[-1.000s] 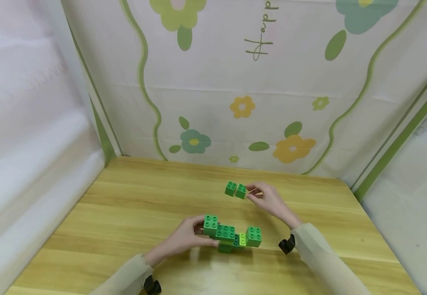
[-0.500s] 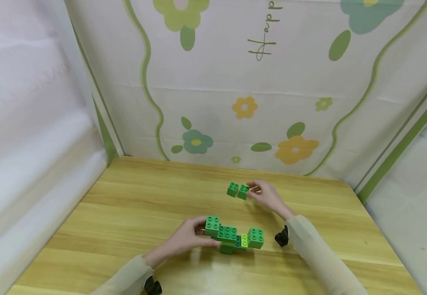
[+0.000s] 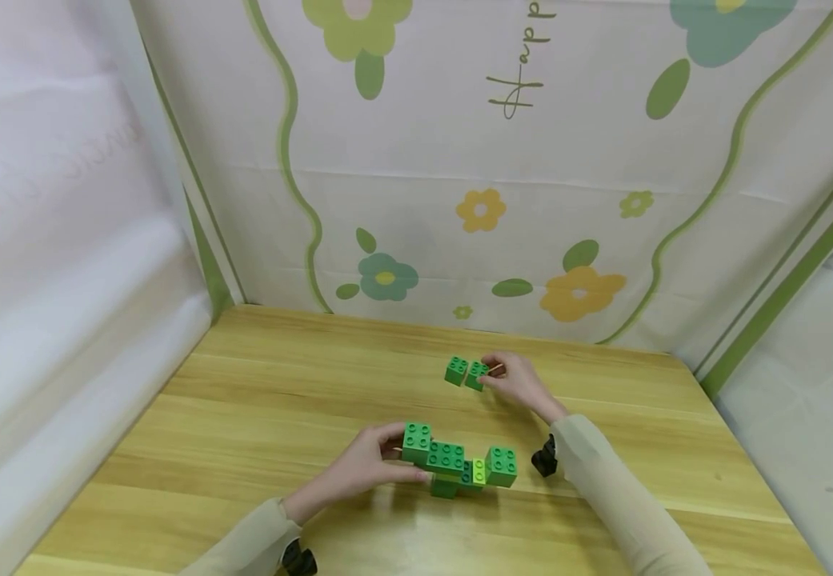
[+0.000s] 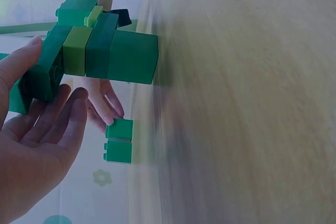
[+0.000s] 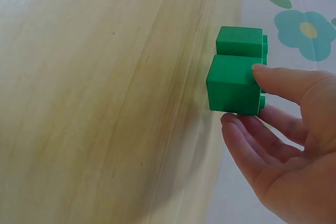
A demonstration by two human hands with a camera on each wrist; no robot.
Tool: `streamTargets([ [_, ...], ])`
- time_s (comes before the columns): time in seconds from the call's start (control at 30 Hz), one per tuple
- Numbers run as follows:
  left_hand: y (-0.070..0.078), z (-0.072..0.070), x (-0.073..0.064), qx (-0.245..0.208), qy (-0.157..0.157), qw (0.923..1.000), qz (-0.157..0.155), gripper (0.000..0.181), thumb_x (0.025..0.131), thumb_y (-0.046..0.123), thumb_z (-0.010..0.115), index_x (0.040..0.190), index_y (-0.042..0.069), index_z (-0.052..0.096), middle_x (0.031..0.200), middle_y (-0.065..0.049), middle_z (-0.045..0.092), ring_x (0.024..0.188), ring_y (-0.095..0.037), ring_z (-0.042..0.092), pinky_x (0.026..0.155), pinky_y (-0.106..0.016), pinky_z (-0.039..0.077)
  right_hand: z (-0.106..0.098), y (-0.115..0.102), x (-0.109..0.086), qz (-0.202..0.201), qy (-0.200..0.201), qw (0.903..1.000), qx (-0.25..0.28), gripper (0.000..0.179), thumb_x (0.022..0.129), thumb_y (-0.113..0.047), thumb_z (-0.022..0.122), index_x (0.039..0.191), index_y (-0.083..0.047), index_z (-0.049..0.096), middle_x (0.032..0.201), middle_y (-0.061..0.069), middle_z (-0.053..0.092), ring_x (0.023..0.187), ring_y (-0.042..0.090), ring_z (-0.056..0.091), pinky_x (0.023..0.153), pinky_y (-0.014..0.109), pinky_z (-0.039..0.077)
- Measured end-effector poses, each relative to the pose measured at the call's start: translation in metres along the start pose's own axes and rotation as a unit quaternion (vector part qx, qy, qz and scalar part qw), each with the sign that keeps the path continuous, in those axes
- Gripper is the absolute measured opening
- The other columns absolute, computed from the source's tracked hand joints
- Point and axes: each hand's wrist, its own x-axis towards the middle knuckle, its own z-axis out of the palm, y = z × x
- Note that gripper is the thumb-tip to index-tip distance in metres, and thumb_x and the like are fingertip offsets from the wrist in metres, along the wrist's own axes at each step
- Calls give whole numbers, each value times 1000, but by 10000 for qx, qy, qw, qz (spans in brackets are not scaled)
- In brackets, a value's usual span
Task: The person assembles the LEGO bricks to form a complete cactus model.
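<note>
My left hand [image 3: 367, 466] holds a build of toy building bricks [image 3: 446, 458] by its left end, thumb on the near side and fingers behind. Green bricks make up most of the build, with dark green and lime pieces [image 4: 76, 51] between them. Farther back, two separate square green bricks stand side by side. The right hand [image 3: 520, 381] has its thumb and fingers about the right-hand brick [image 5: 233, 85], the thumb touching it in the right wrist view. Just beyond that one is the left-hand brick [image 3: 456, 370], untouched.
The wooden table [image 3: 279, 376] lies under everything. Behind it hangs a white cloth [image 3: 416, 136] printed with flowers, and further cloth walls [image 3: 78, 280] enclose the sides. Each wrist carries a small black camera [image 3: 546, 456].
The right hand has closed in from beside the right-hand brick to around it. My left hand and the build have hardly moved; the whole head view shifted slightly.
</note>
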Motion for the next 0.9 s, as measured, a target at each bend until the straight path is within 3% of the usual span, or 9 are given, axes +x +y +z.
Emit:
streamTargets([
  [0.53,2,0,-1,52,-29,10000,52,49,82,16,81,125,4,62,115,-17,69,96,-10,70,85,-21,60,-8,-8,-13,-45,152,9999,63,34,93,-18,70,121,-1,65,116,18,70,99,30,69,85,43,60],
  [0.9,2,1,-1,128,-26,9999,56,49,83,18,80,127,4,62,117,-16,69,97,-9,70,87,-20,59,-16,-26,-31,-658,309,9973,-131,31,92,-19,71,118,-2,67,112,16,71,94,26,71,81,36,62],
])
